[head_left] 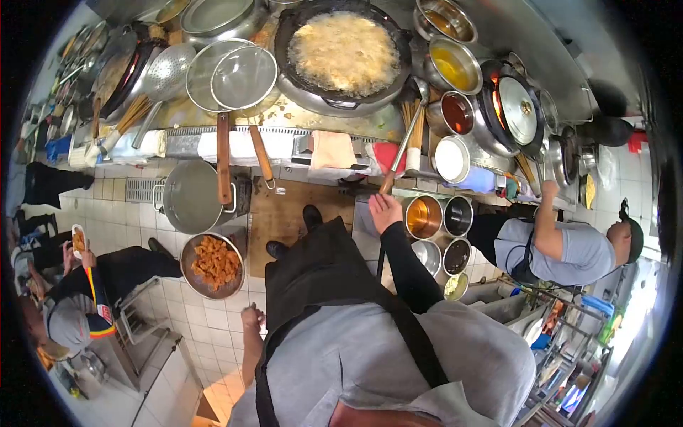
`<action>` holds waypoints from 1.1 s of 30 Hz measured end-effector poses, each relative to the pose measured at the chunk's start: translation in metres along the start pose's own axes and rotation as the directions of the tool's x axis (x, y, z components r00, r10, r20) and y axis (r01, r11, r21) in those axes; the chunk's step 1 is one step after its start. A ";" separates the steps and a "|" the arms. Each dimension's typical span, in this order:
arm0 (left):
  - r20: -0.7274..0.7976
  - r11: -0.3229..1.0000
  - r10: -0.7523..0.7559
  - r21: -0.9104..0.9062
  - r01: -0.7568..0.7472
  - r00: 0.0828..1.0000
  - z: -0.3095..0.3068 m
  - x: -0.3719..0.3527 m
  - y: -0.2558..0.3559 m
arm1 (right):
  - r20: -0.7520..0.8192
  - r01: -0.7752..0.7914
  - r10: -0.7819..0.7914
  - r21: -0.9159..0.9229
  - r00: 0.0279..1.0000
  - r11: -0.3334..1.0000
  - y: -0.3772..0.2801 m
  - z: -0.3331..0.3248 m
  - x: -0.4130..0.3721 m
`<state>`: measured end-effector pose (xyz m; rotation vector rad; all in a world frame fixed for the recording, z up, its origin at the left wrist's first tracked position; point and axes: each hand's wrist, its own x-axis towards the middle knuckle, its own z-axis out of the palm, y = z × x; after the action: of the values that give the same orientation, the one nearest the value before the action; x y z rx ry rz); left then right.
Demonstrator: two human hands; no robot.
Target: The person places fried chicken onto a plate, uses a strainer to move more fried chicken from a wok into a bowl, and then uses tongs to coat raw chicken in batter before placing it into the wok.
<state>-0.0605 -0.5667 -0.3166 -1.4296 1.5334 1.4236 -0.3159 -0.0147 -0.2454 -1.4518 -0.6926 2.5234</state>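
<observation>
By the wok [400, 67], right hand [385, 211] grips the ladle [402, 153] — left hand [250, 317] hangs.

One head-worn view, steeply downward, close above the cooking counter [292, 114]

The long wooden-handled ladle [402, 149] slants up from the counter edge, bowl beside the wok [340, 95].

Bright, even light; heavy fisheye warp, black corners
</observation>
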 end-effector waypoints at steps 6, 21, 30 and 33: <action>0.010 0.928 0.329 -0.187 -0.322 0.944 -0.015 -0.004 0.130 | 0.263 -0.119 0.199 -0.291 0.944 0.949 -0.056 0.044 0.073; -0.167 0.880 0.207 0.461 -0.109 0.964 -0.025 0.044 -0.013 | 0.475 0.218 0.288 -0.756 0.832 0.617 0.113 0.197 -0.233; -0.152 0.904 -0.163 -0.418 0.086 0.975 -0.032 0.089 -0.081 | 0.103 0.296 0.782 -0.949 0.614 -0.108 0.238 0.192 -0.247; -0.037 0.600 -0.181 -0.796 0.080 0.983 -0.010 0.164 -0.119 | -0.027 0.324 0.750 -0.891 0.661 -0.318 0.280 0.186 -0.247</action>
<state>0.0145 -0.6069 -0.5012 -2.1056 0.7873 2.0912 -0.3177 -0.4065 -0.1025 -0.2752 -3.8363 2.2522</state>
